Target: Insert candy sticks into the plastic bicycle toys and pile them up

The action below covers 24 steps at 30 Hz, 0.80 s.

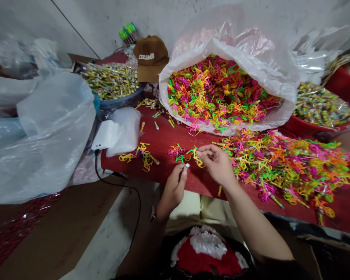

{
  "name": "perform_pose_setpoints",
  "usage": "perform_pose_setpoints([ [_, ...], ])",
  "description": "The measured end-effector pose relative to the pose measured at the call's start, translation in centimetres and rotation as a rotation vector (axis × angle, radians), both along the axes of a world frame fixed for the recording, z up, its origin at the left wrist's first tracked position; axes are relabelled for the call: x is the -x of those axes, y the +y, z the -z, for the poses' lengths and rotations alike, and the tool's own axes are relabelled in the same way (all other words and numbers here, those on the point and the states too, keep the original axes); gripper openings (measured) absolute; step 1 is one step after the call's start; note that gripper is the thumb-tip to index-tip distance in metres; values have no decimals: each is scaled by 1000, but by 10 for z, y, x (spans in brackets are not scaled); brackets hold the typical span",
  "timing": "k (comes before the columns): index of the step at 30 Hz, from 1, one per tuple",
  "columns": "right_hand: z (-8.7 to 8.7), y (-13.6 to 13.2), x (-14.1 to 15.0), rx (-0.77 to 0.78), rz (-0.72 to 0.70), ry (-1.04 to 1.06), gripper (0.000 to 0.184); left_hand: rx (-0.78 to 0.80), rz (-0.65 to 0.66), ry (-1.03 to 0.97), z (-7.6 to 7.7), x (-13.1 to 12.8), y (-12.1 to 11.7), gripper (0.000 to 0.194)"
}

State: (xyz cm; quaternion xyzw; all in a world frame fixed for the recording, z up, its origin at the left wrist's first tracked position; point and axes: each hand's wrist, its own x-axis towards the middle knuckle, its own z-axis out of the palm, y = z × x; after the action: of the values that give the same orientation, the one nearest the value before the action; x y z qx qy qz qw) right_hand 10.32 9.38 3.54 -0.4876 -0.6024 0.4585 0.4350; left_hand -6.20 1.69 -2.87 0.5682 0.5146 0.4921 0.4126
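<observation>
My left hand is closed on a small wrapped candy stick at the front edge of the red table. My right hand pinches a yellow plastic toy bicycle just right of it. A few loose bicycles lie in front of both hands. A heap of finished coloured bicycles spreads to the right. A big clear bag full of coloured bicycles stands behind.
Bowls of wrapped candy sit at the back left and back right. A brown cap, a white charger with black cable, folded clear bags and large plastic sacks lie to the left.
</observation>
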Motion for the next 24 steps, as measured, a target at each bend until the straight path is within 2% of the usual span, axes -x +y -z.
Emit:
perform_pose_setpoints([
  [2, 5, -26, 1, -18, 23, 99, 35, 6, 25, -34, -5, -10, -5, 33],
  [4, 8, -46, 1, -9, 28, 108, 36, 16, 34, -57, -10, -18, -9, 35],
  [7, 6, -62, -3, 21, 18, 120, 34, 2, 80, -51, -16, -23, -14, 36],
  [13, 2, -70, -13, -63, 67, 127, 28, -76, 126, 60, -23, -23, -23, 31],
  [18, 7, -75, -12, -120, 108, 152, 23, -161, 134, 150, -28, -25, -27, 28],
  [24, 7, -75, -11, -111, 146, 162, 23, -238, 193, 314, -33, -23, -28, 29],
])
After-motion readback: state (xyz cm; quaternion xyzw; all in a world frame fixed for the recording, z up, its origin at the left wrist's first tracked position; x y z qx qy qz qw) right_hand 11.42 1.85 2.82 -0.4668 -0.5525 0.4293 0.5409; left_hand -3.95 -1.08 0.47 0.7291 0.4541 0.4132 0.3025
